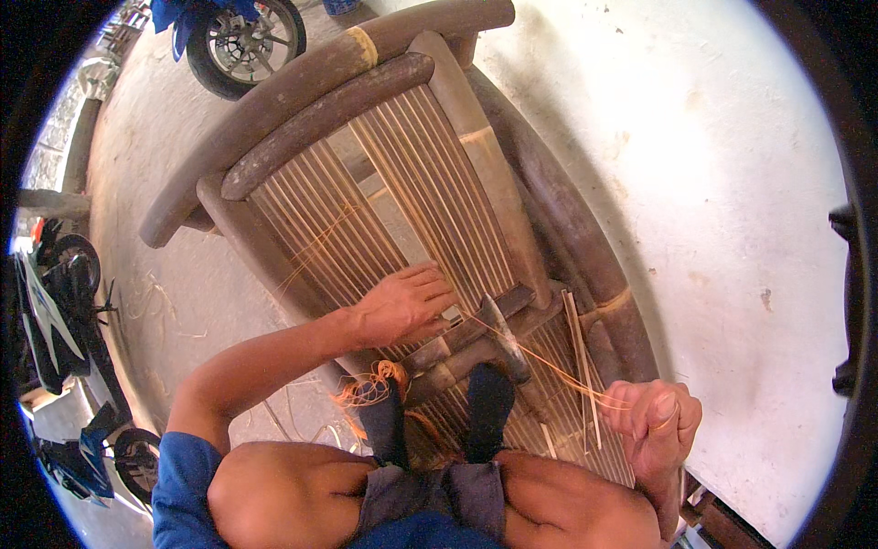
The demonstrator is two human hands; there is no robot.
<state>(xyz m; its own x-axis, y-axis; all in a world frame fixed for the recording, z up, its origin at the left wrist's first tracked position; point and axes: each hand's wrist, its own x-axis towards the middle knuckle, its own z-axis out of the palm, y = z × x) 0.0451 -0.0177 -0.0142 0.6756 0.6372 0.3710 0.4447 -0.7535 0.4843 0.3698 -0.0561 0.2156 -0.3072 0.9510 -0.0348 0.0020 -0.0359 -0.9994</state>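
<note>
A large dark bamboo chair frame (306, 110) spreads before me, its panel filled with thin bamboo slats (430, 174) on both sides of an open gap. At the near end of that gap, my left hand (412, 300) rests over the slats, fingers bent and close together; what they grip is hidden. My right hand (657, 416), off to the right, is closed around an orange strand (558, 369). That strand runs taut from my fist to the slats near my left hand. A grey blade-like tool (505, 339) lies across the near bamboo bar beside the strand.
Tangled orange strands (373, 389) hang by my left foot. Loose thin strips (578, 352) lean on the right side. A white wall (722, 229) stands close at the right. A motorcycle wheel (247, 46) is beyond the frame, and more motorbikes (55, 320) stand at the left.
</note>
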